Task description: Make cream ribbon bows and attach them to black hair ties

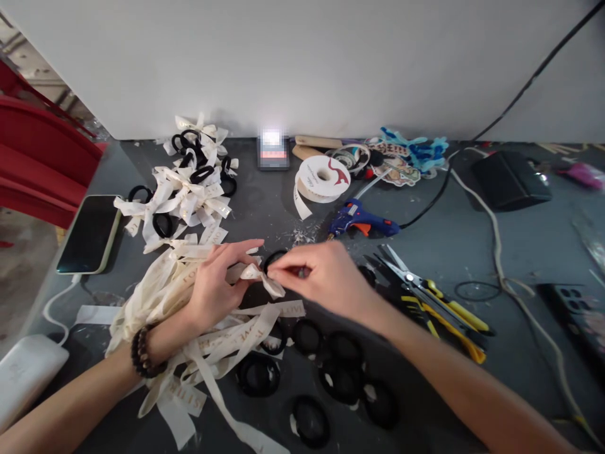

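Near the middle of the table, a white ribbon bow (259,275) is pinched in my left hand (220,277), which wears a dark bead bracelet (142,352). My right hand (326,274) is closed on a black hair tie (273,257) just beside the bow. Loose printed ribbon strips (161,284) lie under and around my left hand. Below my hands are several black hair ties (309,419). Finished-looking bows with black ties (189,189) form a pile at the back left.
A ribbon spool (324,178) and blue glue gun (362,219) lie beyond my right hand. Scissors (425,290) with yellow handles are at the right. A phone (89,233) is at the left, a black box (510,180) at the right, with cables nearby.
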Tool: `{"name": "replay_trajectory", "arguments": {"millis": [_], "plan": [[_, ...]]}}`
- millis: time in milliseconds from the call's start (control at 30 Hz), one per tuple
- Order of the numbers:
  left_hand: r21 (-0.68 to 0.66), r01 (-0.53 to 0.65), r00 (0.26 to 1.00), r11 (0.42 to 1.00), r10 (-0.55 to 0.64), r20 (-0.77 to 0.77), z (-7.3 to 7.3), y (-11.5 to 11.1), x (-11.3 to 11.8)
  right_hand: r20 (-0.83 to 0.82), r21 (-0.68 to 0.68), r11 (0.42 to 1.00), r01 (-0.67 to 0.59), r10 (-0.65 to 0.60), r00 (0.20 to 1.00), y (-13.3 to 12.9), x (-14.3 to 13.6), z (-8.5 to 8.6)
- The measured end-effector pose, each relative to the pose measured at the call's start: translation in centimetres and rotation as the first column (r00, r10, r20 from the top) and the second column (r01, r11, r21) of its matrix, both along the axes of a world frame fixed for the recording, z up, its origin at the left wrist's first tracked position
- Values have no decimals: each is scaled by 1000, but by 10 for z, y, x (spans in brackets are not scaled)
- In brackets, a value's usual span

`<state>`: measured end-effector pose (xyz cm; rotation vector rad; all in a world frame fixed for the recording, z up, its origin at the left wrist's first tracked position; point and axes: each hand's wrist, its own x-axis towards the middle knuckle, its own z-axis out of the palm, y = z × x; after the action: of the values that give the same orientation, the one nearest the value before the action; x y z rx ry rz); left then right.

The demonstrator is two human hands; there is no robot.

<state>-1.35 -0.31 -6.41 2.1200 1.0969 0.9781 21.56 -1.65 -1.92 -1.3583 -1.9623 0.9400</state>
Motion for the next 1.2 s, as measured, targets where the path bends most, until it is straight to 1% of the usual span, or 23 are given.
{"name": "replay_trajectory", "arguments": {"millis": [33, 67, 100, 133, 167, 200, 267, 333, 400, 500, 600, 667, 733, 800, 867, 933, 1033, 1100, 1200], "plan": [[-23, -9, 1000, 1000, 10, 21, 1, 0, 0, -11, -5, 1000, -24, 24, 1000, 14, 7, 5], [-37, -12, 999, 999, 13, 37, 1, 1, 0, -9, 51, 999, 4, -4, 1000, 30, 15, 9], [-36, -7, 999, 999, 9, 48, 1, 2, 0, -4, 165, 982, 88, -88, 996, 48, 22, 11], [-20, 3, 998, 1000, -2, 58, 1, 2, 0, -1, 266, 948, 172, -179, 984, 67, 29, 12], [2, 17, 998, 1000, -17, 63, 1, 3, 0, -3, 340, 907, 247, -262, 965, 87, 35, 10], [25, 30, 997, 999, -32, 69, 1, 4, 1, 14, 375, 883, 281, -309, 951, 106, 39, 7], [53, 52, 995, 997, -56, 79, 0, 5, 2, 54, 431, 844, 318, -376, 925, 141, 45, -5], [62, 67, 993, 996, -72, 89, 0, 6, 3, 132, 471, 835, 285, -386, 913, 170, 45, -20], [66, 88, 991, 994, -94, 97, 0, 6, 3, 181, 504, 823, 260, -396, 901, 191, 41, -36], [69, 99, 990, 993, -105, 97, 1, 6, 3, 217, 522, 809, 269, -431, 876, 210, 34, -55], [63, 90, 993, 994, -94, 74, 1, 7, 2, 221, 528, 792, 306, -477, 851, 219, 32, -69], [56, 85, 995, 995, -88, 49, 0, 7, 2, 216, 545, 783, 301, -478, 852, 222, 34, -76], [58, 79, 996, 995, -81, 37, 0, 7, 2, 206, 565, 775, 284, -465, 861, 224, 35, -81], [68, 72, 997, 995, -74, 30, 0, 7, 2, 198, 576, 769, 277, -460, 865, 225, 37, -82], [75, 72, 997, 995, -73, 19, 0, 7, 2, 197, 588, 755, 290, -482, 854, 224, 37, -78], [74, 74, 997, 995, -75, 11, -1, 7, 2, 196, 611, 727, 313, -522, 830, 219, 39, -71], [66, 83, 996, 994, -84, 20, -1, 7, 1, 175, 637, 689, 346, -566, 805, 203, 40, -55], [64, 91, 995, 994, -93, 26, -1, 8, 1, 157, 629, 689, 360, -566, 809, 186, 40, -45], [65, 86, 996, 994, -87, 18, 0, 8, 1, 131, 584, 726, 363, -526, 840, 150, 33, -29]]}}
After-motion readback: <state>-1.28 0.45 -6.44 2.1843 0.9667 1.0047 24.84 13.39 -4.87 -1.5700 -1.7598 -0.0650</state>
